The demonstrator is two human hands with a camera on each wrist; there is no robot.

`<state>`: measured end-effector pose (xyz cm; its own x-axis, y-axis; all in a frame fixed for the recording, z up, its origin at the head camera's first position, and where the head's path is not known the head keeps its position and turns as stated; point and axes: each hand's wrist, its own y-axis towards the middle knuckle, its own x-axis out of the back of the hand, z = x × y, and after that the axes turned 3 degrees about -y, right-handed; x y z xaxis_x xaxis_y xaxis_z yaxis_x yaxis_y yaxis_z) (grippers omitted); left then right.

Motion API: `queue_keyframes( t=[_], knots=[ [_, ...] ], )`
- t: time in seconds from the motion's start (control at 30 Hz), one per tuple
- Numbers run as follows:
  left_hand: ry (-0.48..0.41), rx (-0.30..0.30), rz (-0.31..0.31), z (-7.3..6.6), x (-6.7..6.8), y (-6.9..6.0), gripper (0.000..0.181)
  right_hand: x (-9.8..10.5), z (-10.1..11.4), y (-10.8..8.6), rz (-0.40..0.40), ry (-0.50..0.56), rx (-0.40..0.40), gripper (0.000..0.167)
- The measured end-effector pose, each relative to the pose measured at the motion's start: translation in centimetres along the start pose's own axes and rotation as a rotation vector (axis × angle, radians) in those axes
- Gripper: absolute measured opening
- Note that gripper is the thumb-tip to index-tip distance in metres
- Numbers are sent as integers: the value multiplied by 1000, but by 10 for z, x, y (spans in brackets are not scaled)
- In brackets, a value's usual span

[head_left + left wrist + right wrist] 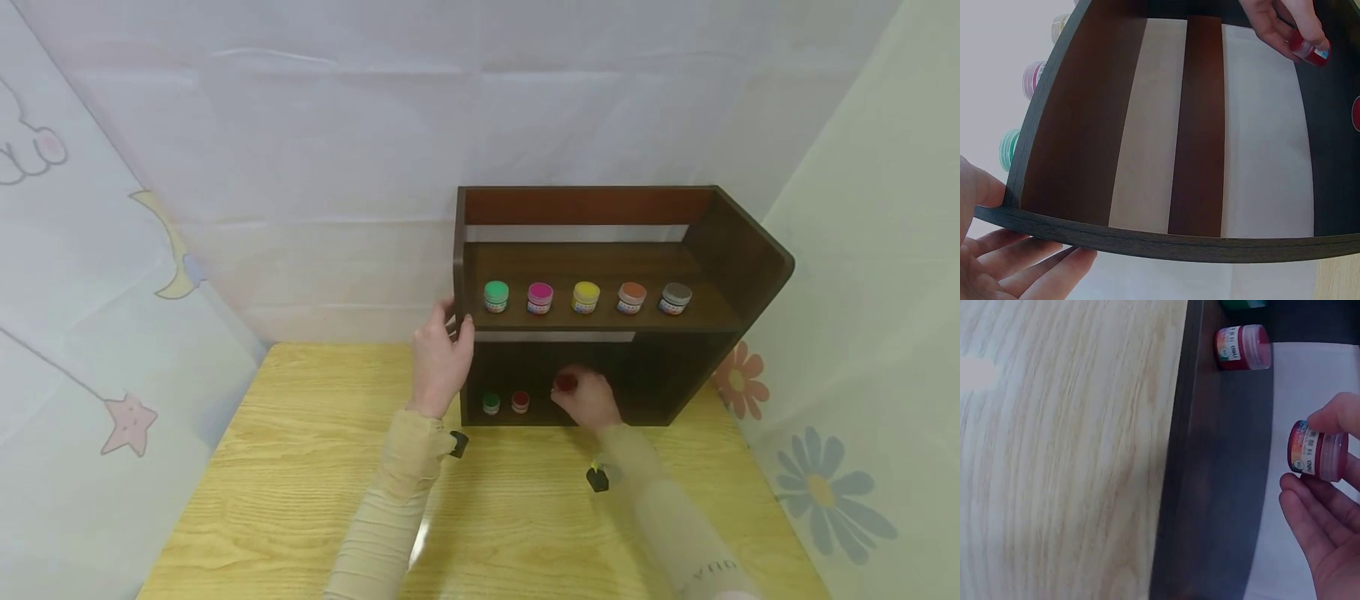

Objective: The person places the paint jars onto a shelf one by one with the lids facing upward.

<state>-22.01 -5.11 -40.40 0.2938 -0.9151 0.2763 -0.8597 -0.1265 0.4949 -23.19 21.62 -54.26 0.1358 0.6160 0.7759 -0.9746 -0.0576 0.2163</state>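
My right hand (pixel 591 400) pinches a small jar of dark red paint (pixel 1311 450) between thumb and fingers. It is inside the lower compartment of a dark brown wooden shelf (pixel 585 327), and in the right wrist view the jar is held tilted on its side. A green jar (pixel 491 403) and another red jar (pixel 521 402) stand side by side on the lower board, left of that hand. My left hand (pixel 441 358) grips the shelf's left side panel, thumb at the front edge and fingers along the outside, as the left wrist view shows.
On the upper board several paint jars stand in a row, from a light green jar (pixel 496 297) to a grey jar (pixel 675 298). The shelf stands at the back of a wood-grain table (pixel 315 475), near a pale cloth backdrop (pixel 322 167).
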Motion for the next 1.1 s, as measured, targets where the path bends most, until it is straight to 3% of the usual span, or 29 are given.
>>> queue_keyframes(
  t=[0.27, 0.63, 1.1],
  knots=[
    [6, 11, 2, 1, 1, 1, 34, -15, -7, 0, 7, 35, -76, 37],
    [12, -9, 1, 0, 0, 0, 34, -35, -26, -9, -9, 18, 31, 26],
    [-1, -17, -9, -1, 0, 0, 32, -32, -18, -11, 50, 10, -20, 36]
  ],
)
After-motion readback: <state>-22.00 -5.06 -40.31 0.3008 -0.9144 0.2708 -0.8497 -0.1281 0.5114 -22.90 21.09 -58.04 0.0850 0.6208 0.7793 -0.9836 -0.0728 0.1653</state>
